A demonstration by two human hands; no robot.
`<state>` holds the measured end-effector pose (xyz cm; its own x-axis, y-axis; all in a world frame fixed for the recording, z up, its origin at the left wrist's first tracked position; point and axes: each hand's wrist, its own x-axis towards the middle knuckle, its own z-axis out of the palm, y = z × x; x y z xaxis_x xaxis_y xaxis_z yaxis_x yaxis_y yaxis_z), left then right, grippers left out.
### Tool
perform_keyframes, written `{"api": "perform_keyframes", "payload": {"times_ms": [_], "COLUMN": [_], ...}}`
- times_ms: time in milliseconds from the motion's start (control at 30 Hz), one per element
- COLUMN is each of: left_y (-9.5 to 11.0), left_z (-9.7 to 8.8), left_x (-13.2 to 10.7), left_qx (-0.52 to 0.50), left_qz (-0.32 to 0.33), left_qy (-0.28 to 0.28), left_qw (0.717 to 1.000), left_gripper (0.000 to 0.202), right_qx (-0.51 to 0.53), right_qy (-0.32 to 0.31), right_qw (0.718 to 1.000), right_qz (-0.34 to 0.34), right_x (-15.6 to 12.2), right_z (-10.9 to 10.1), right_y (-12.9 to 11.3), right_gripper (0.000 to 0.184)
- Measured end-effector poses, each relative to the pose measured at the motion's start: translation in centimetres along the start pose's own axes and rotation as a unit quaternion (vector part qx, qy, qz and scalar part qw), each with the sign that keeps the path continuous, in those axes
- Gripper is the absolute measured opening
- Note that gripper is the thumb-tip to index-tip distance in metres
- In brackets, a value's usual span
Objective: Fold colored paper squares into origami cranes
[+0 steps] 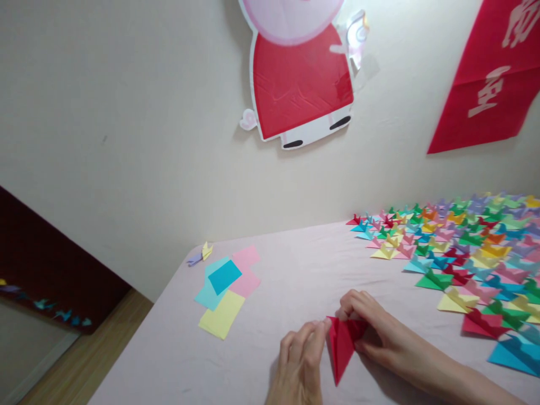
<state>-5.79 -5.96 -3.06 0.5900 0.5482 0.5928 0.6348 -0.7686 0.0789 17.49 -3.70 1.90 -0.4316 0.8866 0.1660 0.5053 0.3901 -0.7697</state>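
Note:
A sheet of red origami paper (341, 346), folded to a pointed shape with its tip towards me, is between my two hands just above the pale pink cloth. My right hand (375, 326) is closed on its right side, thumb in front and curled fingers behind, hiding that part. At its upper left corner are the fingertips of my left hand (301, 357), closed on the edge; the left thumb is mostly hidden.
Several square paper sheets (223, 312) in yellow, blue and pink lie at the left. Two small folded pieces (206, 251) sit at the table's far left corner. Rows of colourful folded paper birds (459, 270) fill the right side. Behind the table rises a wall (169, 140) with a cartoon cutout.

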Motion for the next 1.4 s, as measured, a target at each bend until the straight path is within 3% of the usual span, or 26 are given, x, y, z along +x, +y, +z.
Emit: {"api": "perform_keyframes", "payload": {"times_ms": [133, 267, 367, 500, 600, 700, 800, 867, 933, 1033, 1200, 1400], "left_y": [-0.6, -1.0, -0.8, -0.5, -0.4, -0.4, -0.6, -0.9, -1.2, -1.1, 0.0, -0.1], "left_z": [-0.2, -0.6, -0.3, 0.5, 1.0, 1.3, 1.0, 0.4, -0.2, -0.5, 1.7, 3.5], "left_x": [1.3, 1.5, 1.2, 0.8, 0.7, 0.6, 0.4, 0.3, 0.1, -0.2, -0.6, -1.6], "left_qx": [0.012, 0.036, 0.067, 0.115, 0.096, 0.065, 0.066, 0.081, 0.102, 0.14, 0.203, 0.199], "left_qz": [0.061, 0.087, 0.087, 0.087, 0.073, 0.041, 0.032, 0.04, 0.056, 0.048, 0.099, 0.105], "left_qy": [-0.027, -0.084, -0.097, -0.027, 0.029, 0.037, 0.046, 0.05, 0.013, 0.029, 0.058, 0.033], "left_qw": [0.998, 0.992, 0.989, 0.989, 0.992, 0.996, 0.996, 0.995, 0.993, 0.989, 0.972, 0.974], "left_gripper": [0.054, 0.055, 0.051, 0.04, 0.059, 0.074, 0.072, 0.068, 0.064, 0.061, 0.029, 0.031], "right_qx": [-0.08, -0.146, -0.15, -0.132, -0.108, -0.087, -0.071, -0.075, -0.09, -0.119, -0.131, -0.126], "right_qy": [-0.006, -0.05, -0.076, -0.093, -0.079, -0.047, -0.012, -0.011, -0.013, -0.007, 0.0, 0.007], "right_qw": [0.99, 0.976, 0.977, 0.981, 0.987, 0.995, 0.992, 0.988, 0.985, 0.983, 0.984, 0.984], "right_qz": [-0.113, -0.152, -0.13, -0.107, -0.084, 0.006, 0.105, 0.137, 0.146, 0.14, 0.125, 0.125], "right_x": [0.5, 0.6, -0.1, -0.7, -0.3, 0.6, 1.6, 2.0, 2.3, 2.5, 2.4, 2.3], "right_z": [0.3, -0.4, -1.2, -1.7, -1.7, -1.5, -1.2, -0.9, -0.7, -0.2, 0.3, 0.4], "right_y": [0.7, 1.1, 1.0, 0.6, 0.2, -0.1, -0.4, -0.5, -0.5, -0.4, -0.1, -0.2], "right_gripper": [0.021, 0.02, 0.013, 0.008, 0.014, 0.02, 0.018, 0.014, 0.012, 0.012, 0.012, 0.012]}}
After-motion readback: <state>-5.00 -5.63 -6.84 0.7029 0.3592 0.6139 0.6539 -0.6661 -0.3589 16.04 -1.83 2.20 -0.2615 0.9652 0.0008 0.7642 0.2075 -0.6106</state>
